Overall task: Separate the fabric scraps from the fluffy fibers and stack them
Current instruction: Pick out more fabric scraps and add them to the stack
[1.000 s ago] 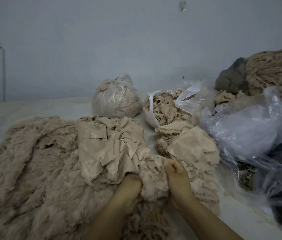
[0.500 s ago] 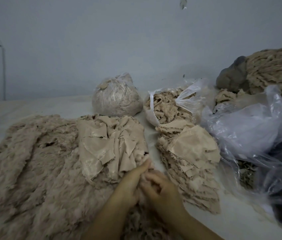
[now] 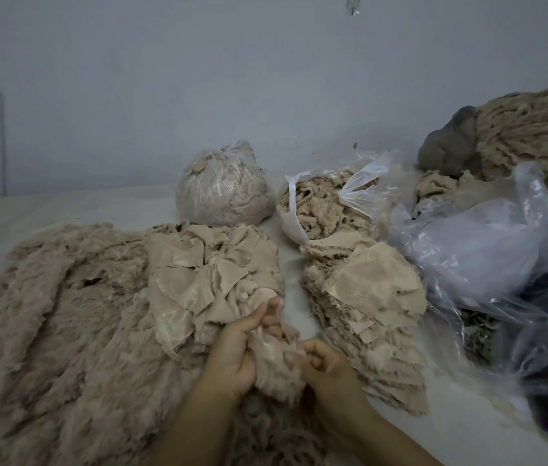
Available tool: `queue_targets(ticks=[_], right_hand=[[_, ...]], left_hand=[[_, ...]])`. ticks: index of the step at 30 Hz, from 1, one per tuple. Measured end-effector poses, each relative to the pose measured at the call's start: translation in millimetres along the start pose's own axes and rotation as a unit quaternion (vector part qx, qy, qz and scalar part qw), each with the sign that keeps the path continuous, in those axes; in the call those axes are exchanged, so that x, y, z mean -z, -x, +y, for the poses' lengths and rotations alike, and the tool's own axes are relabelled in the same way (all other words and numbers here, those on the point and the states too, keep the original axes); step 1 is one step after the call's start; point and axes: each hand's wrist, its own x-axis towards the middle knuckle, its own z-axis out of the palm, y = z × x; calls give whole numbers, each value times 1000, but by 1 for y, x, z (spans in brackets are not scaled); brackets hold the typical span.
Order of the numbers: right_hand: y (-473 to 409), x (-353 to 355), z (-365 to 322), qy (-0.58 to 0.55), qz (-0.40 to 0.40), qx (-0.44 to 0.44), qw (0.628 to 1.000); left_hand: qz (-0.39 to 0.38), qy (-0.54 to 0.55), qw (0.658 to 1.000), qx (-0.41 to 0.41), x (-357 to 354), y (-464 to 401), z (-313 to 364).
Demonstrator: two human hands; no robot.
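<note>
A wide heap of beige fluffy fibers [image 3: 54, 334] covers the left of the white surface. On its right part lies a loose pile of flat beige fabric scraps [image 3: 212, 274]. A neat stack of scraps [image 3: 363, 317] stands to the right of it. Between the two, near the front, my left hand [image 3: 235, 348] and my right hand [image 3: 323, 364] both grip one fluffy beige piece [image 3: 274, 368]. My left fingers curl over its top edge. My right fingers pinch its right side.
A tied clear bag of fibers [image 3: 224, 186] sits at the back centre, an open bag of fibers [image 3: 319, 210] to its right. Crumpled clear plastic bags [image 3: 487, 250] fill the right side. Behind them lie a rolled beige fleece [image 3: 531, 129] and a grey lump [image 3: 450, 142].
Both hands have drawn back toward me with the fluffy piece. They now hold it lower and closer together than a second ago, and my right hand has curled into a pinch.
</note>
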Motion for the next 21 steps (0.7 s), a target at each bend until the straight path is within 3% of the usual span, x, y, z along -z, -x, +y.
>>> queue_targets(ticks=[3, 5, 12, 15, 19, 21], right_hand=[[-4, 14, 0, -16, 68, 39, 997], [-7, 26, -3, -33, 100, 55, 993], [-9, 27, -8, 101, 57, 88, 989], [-10, 29, -9, 108, 83, 156, 978], [-14, 19, -9, 79, 103, 166, 978], [-15, 16, -8, 63, 130, 174, 974]], left_hand=[[64, 33, 990, -124, 5, -8, 25], [68, 16, 987, -147, 13, -9, 36], [-31, 6, 999, -40, 19, -3, 29], [-4, -163, 987, 7, 19, 3, 26], [-13, -387, 921, 51, 18, 12, 13], [-25, -435, 899, 38, 18, 11, 9]])
